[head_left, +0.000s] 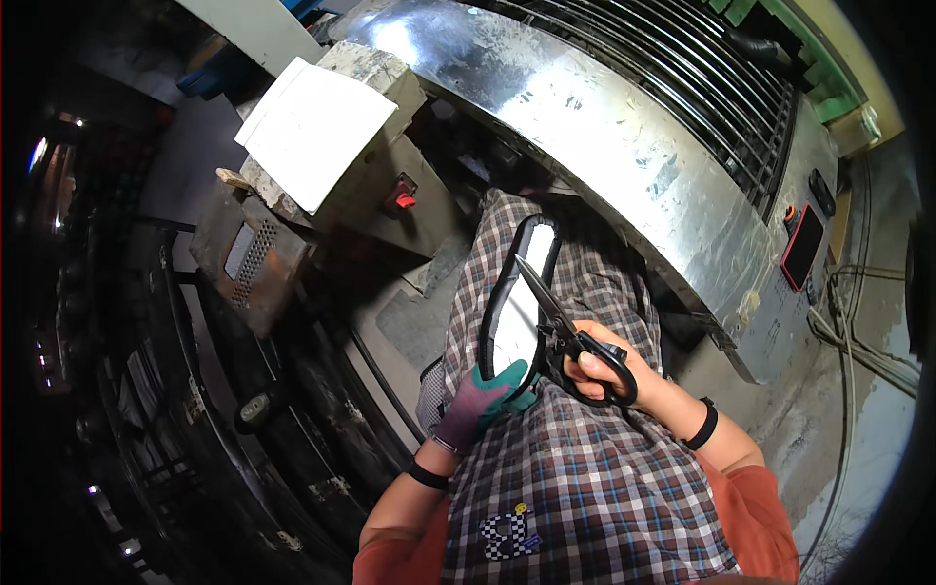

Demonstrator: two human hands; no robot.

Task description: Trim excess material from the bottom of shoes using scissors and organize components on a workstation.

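My left hand, in a green and purple glove, grips the near end of a shoe sole. The sole is long, white on its upper face, with a raised black rim, and lies lengthwise over my plaid apron. My bare right hand is closed around the black handles of a pair of scissors. Their blades point up and to the left, over the white face of the sole near its right rim. Whether the blades touch the sole I cannot tell.
Ahead stands a shiny metal-topped machine with a bar rack. On its right end lies a red-edged phone. At left, a white sheet covers a box with a red switch. Dark metal racks fill the left; cables run at right.
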